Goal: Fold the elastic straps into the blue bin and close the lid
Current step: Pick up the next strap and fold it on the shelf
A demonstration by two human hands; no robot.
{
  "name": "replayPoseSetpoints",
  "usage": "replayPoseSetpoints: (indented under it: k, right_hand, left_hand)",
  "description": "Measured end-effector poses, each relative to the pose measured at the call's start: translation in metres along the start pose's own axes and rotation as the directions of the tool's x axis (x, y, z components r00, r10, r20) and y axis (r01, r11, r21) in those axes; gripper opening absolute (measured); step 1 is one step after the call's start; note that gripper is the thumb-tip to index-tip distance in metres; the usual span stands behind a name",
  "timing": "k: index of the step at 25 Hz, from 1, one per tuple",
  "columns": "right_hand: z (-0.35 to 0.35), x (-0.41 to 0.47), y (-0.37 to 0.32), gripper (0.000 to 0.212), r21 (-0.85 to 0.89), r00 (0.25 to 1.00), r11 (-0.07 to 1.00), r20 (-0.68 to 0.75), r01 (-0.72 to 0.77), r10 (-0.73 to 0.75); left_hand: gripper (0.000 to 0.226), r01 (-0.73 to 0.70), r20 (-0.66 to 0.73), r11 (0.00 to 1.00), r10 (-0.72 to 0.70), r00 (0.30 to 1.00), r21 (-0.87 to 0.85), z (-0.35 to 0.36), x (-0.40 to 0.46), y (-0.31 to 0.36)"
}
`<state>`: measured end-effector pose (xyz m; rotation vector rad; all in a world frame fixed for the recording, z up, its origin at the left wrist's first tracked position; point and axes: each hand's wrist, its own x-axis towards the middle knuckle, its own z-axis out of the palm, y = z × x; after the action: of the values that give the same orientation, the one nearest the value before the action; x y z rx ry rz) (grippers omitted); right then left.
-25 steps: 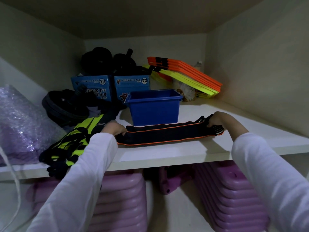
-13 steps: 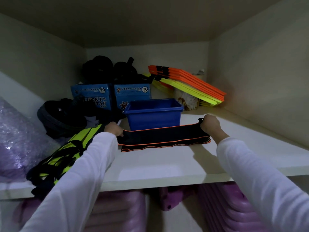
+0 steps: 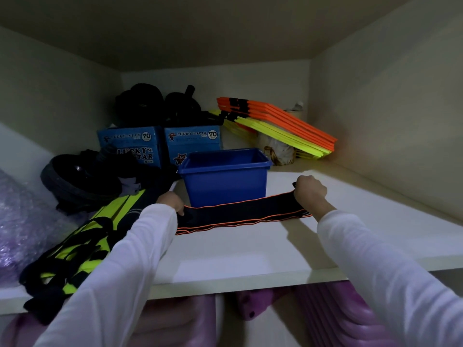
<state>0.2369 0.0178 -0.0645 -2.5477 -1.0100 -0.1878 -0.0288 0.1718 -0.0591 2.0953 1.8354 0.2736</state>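
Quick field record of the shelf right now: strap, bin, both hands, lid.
strap: black elastic strap with orange edging, stretched flat on the shelf in front of the bin
bin: blue bin, open, nothing visible inside
left hand: left hand grips strap's left end
right hand: right hand fist closed on right end
lid: not in view

Strap (image 3: 240, 212) lies on shelf (image 3: 250, 251) before bin (image 3: 225, 181).

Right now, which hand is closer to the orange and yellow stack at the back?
Right. The right hand grips the strap's end in front of the orange and yellow stack; the left hand holds the other end, left of the blue bin.
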Motion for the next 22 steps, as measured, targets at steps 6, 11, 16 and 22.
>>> replayPoseSetpoints:
  k: [6,11,16,22]
  right_hand:
    - [0.014,0.003,-0.001,0.028,-0.118,0.999,0.993,0.051,-0.004,0.010]
    - [0.025,0.001,-0.002,0.040,-0.221,0.997,0.975,0.070,0.001,0.015]
    - [0.022,0.000,-0.004,0.047,-0.332,0.998,0.941,0.020,0.068,-0.065]
    - [0.008,0.000,-0.015,0.042,-0.220,0.893,0.872,-0.008,0.438,-0.450]
  left_hand:
    - [0.055,-0.002,0.012,1.000,0.002,1.000,-0.011,0.005,0.009,-0.004]
    - [0.056,-0.005,0.028,0.997,0.007,1.000,-0.074,0.009,0.013,-0.008]
    - [0.052,-0.004,0.059,0.983,0.015,0.998,-0.184,0.007,0.014,-0.012]
    - [0.044,-0.037,0.055,0.942,0.058,0.997,-0.332,0.008,0.022,-0.019]
